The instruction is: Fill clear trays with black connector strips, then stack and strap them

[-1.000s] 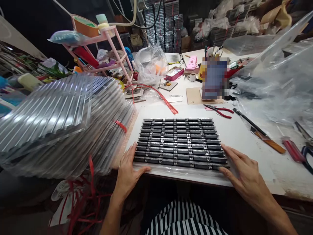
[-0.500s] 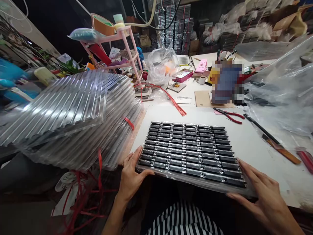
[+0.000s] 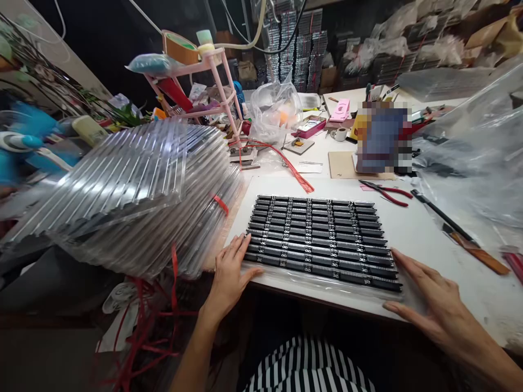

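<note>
A clear plastic tray (image 3: 310,275) filled with rows of black parts with metal pins (image 3: 318,234) lies flat on the white table (image 3: 281,185), near its front edge. At the tray's left front corner, my left hand (image 3: 231,272) rests against the side, thumb apart from the fingers. My right hand (image 3: 433,299) is at the right front corner, its fingers along the side and its thumb spread away near the front edge. Neither hand is wrapped round the tray.
Stacked clear trays (image 3: 143,190) tilt at the left, below a pink rack (image 3: 224,92). Red-handled pliers (image 3: 386,190), a brush (image 3: 478,253) and a plastic sheet (image 3: 474,152) lie right. Red strings (image 3: 143,332) hang at the lower left. A blue fan (image 3: 28,141) stands far left.
The filled tray has moved away from my body, farther onto the table. Both hands have moved with it, and the left hand's grip looks looser. The view has shifted slightly.
</note>
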Demonstrator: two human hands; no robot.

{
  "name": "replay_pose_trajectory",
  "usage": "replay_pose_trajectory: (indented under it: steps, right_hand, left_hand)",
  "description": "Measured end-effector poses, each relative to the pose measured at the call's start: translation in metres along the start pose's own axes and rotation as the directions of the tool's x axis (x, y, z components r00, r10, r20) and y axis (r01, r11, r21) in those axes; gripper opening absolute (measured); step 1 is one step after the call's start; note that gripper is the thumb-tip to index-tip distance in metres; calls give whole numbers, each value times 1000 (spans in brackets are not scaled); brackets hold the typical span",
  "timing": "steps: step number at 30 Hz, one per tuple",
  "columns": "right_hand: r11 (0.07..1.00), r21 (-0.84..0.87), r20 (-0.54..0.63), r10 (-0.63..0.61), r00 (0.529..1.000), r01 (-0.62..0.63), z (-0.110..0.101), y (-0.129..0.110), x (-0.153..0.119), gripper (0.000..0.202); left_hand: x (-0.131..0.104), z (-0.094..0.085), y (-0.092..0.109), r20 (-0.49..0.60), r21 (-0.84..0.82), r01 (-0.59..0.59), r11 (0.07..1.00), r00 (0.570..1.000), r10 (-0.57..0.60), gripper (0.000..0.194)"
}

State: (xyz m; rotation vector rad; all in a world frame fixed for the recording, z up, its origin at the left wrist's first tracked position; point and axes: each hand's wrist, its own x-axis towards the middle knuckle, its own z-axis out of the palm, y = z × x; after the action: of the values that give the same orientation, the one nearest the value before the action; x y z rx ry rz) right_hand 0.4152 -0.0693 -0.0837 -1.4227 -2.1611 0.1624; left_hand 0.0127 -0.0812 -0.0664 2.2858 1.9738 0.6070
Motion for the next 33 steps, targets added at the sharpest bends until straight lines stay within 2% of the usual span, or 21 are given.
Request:
replay_pose_trajectory:
  steps: [4, 7, 12, 21, 25, 28, 30, 31, 33]
  right_hand:
    - [981, 130, -72, 152, 986, -142, 2, 1, 8, 58]
    - [974, 123, -117, 203, 972, -189, 6, -3, 14, 54]
    - [983, -6, -138, 180, 974, -182, 11, -9, 17, 53]
    - [981, -78, -111, 168, 979, -177, 8, -12, 16, 51]
    - [980, -118, -119, 148, 982, -162, 9, -14, 18, 50]
    - [978, -137, -119, 144, 982, -160, 9, -15, 17, 48]
    - [978, -124, -113, 152, 982, -166, 8, -15, 16, 47]
    - [979, -112, -108, 156, 982, -168, 8, -15, 16, 46]
    - [982, -90, -101, 159, 982, -168, 8, -14, 15, 47]
  left_hand:
    - [-3, 1, 3, 47, 80, 7, 997, 999, -11, 68]
    - [-4, -1, 5, 83, 108, 5, 994, 996, -14, 68]
    - [-4, -1, 7, 77, 147, 9, 989, 997, -20, 69]
    - [-3, -2, 9, 84, 160, 13, 987, 996, -27, 66]
    - [-3, -2, 11, 94, 112, 37, 993, 994, -48, 64]
    - [-3, -3, 10, 99, -21, 79, 997, 992, -77, 67]
    - [0, -7, 7, 90, -234, 129, 964, 990, -111, 70]
    - [3, -12, 5, 74, -384, 160, 909, 987, -142, 72]
    - [13, -26, 3, 36, -703, 184, 687, 974, -224, 73]
